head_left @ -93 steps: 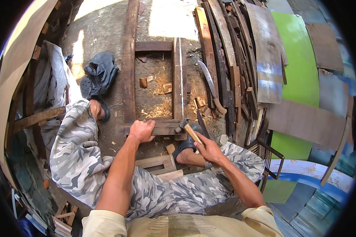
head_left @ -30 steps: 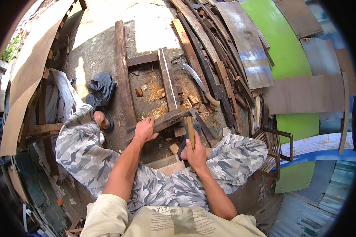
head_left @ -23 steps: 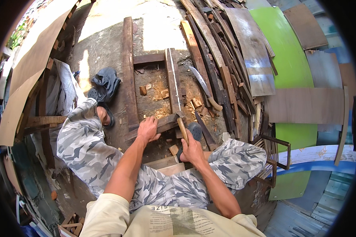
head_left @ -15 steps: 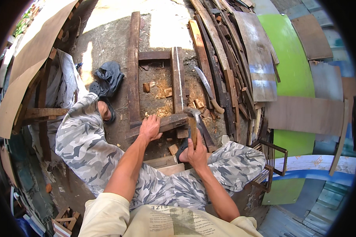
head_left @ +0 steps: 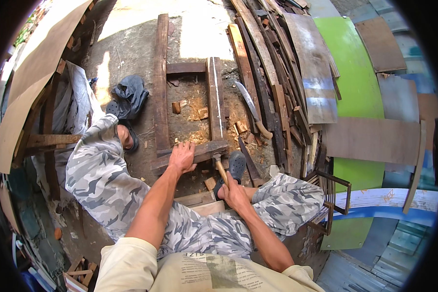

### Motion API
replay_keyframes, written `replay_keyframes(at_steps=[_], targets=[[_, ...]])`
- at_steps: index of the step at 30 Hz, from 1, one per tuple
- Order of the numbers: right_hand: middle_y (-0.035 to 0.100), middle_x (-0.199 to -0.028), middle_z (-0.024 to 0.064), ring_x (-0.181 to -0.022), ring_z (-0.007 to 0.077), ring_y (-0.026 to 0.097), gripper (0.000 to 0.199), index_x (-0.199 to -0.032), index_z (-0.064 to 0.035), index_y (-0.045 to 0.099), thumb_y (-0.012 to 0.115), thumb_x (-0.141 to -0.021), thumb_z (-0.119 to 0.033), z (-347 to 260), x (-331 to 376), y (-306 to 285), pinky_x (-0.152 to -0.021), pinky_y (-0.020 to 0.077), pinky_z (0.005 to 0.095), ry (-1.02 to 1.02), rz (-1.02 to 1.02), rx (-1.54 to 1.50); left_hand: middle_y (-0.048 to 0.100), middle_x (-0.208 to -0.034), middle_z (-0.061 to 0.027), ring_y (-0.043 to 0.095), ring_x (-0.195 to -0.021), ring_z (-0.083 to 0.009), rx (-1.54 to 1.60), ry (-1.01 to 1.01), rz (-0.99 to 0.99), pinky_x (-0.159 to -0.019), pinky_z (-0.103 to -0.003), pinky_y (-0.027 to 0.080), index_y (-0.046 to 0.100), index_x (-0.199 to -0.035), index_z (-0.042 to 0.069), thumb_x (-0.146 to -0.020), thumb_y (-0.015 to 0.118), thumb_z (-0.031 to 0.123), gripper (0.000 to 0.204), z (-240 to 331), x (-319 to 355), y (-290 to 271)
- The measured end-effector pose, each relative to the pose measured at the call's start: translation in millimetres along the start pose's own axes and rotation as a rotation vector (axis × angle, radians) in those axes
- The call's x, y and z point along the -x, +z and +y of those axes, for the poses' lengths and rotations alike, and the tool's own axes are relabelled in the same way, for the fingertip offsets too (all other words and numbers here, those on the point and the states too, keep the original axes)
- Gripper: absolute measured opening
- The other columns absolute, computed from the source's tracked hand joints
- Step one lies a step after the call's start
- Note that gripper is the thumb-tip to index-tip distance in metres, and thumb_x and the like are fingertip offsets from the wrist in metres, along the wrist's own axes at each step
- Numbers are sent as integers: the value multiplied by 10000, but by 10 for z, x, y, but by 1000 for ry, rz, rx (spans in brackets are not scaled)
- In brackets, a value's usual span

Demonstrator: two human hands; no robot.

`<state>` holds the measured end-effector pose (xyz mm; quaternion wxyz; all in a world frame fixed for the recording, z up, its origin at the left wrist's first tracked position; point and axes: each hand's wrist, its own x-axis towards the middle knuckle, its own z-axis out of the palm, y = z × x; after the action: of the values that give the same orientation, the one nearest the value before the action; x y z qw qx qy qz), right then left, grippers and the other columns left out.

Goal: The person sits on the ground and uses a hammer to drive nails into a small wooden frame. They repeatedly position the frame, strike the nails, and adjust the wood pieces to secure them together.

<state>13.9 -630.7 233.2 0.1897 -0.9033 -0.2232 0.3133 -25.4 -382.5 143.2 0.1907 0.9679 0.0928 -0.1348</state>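
My left hand (head_left: 182, 156) presses down on the near crosspiece (head_left: 199, 152) of a dark wooden frame (head_left: 161, 87) lying on the ground. My right hand (head_left: 235, 191) grips the wooden handle of a hammer (head_left: 220, 165); its head sits against the right end of that crosspiece, by the frame's upright slat (head_left: 215, 102). I sit with camouflage-trousered legs apart, a dark clog (head_left: 236, 163) on the right foot beside the hammer.
A long curved knife (head_left: 250, 109) lies right of the frame among wood chips. Stacked planks (head_left: 277, 73) and green and brown boards (head_left: 355, 82) fill the right side. A dark cloth bundle (head_left: 129, 92) and tarp lie left. Small wood blocks (head_left: 199, 199) sit between my legs.
The hammer swung up and came back down onto the crosspiece's right end. My left hand stayed on the crosspiece, and the view shifted slightly.
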Motion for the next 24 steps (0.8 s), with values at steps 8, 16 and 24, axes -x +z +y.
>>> replay_keyframes(at_steps=[8,16,24], targets=[[642,-995,329,-871,508,637,537,-1499,-73,326,503,-1003,-178,-820,39,-561,-708,505,516,-89,239,-171,568,-1183,-147,570,-1110,-310,-10,-9,26,-893,-424,510,469,-1341,-10,-672,828,385,855,-69,31,38],[647,-904,351,-782,515,647,580,-1512,-53,273,508,-994,-168,-129,4,-67,-674,503,548,62,59,42,565,-1213,-141,561,-1126,-311,-46,27,3,-903,-442,503,436,-1390,-13,-684,820,398,903,57,15,8],[644,-936,359,-825,531,644,555,-1492,-35,288,503,-1005,-195,-696,83,-432,-691,515,522,-213,495,-243,554,-1269,-157,551,-1153,-325,-29,18,-24,-929,-448,498,391,-1446,-9,-703,809,399,945,-50,-25,59]])
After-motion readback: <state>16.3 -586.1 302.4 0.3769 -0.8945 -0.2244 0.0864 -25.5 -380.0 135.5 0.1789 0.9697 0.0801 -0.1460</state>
